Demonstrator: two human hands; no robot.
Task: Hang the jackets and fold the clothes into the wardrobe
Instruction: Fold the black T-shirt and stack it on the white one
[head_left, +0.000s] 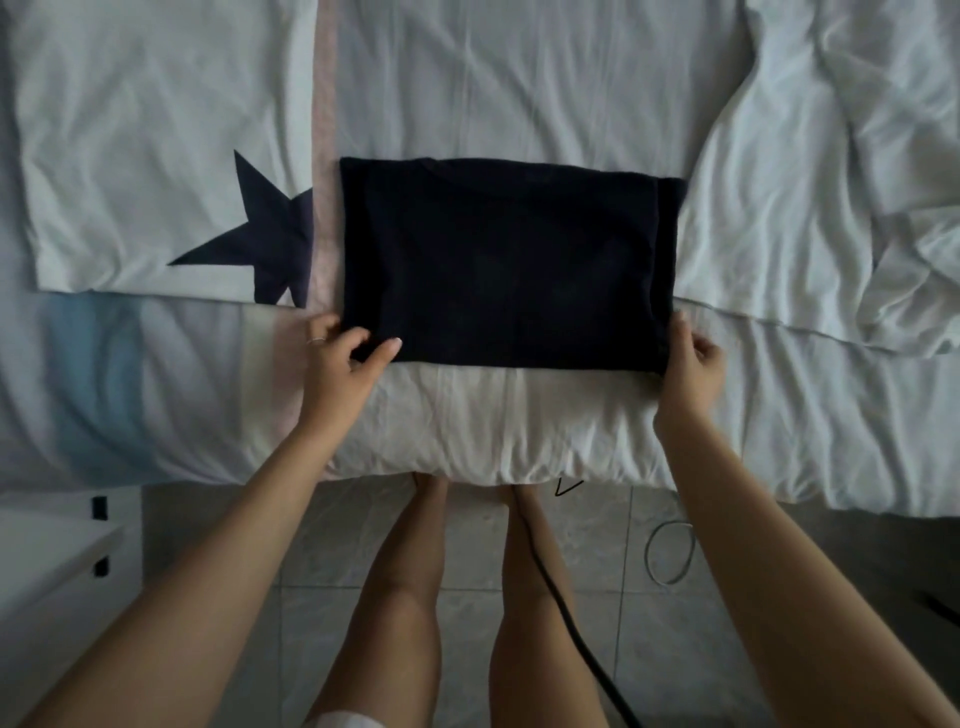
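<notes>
Folding stage, head view. The left hand (345, 353) pinches the near left corner of the dark garment (509, 265), fingers and thumb curled round the edge. The right hand (693, 353) grips the near right corner likewise, fingers closed on the cloth. The garment lies flat on the bed (519, 93) as a rectangle with its side edges already doubled in. It sits just beside a white pillowcase bearing a dark star (265, 239) on the left, with a crumpled white sheet (831, 208) on the right. Step in hand, by judgement: folding one garment, stowing not yet done. The next move likely calls for lifting both near corners together and carrying them to the far edge, kept level so the fold lies square; the wardrobe is out of view
</notes>
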